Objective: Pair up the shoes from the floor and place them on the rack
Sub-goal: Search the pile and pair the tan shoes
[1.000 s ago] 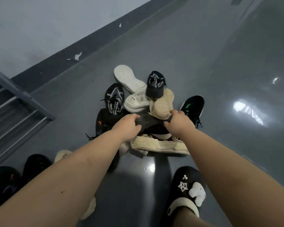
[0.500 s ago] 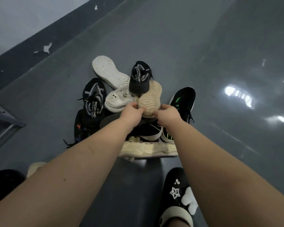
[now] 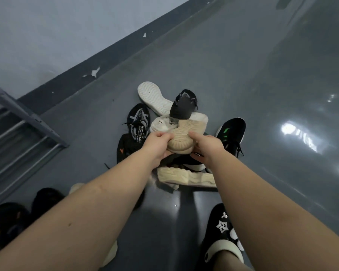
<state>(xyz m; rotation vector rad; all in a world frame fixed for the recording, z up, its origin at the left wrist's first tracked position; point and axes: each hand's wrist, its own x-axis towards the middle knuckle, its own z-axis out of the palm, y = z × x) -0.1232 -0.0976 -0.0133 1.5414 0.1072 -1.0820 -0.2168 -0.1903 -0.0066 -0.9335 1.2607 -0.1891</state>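
Both hands are clamped on the beige shoe (image 3: pixel 181 136) atop the pile: left hand (image 3: pixel 157 142) is curled around one edge, right hand (image 3: pixel 207 146) around the other. Its sole is turned upward, just in front of the white sneaker (image 3: pixel 164 124). Light and fairly stiff, it is judged; the ribbed sole should offer friction, so the edges are best gripped. Its likely mate, the cream shoe (image 3: pixel 186 176), is half buried below. Only a corner of the rack (image 3: pixel 27 122) is seen left of the pile.
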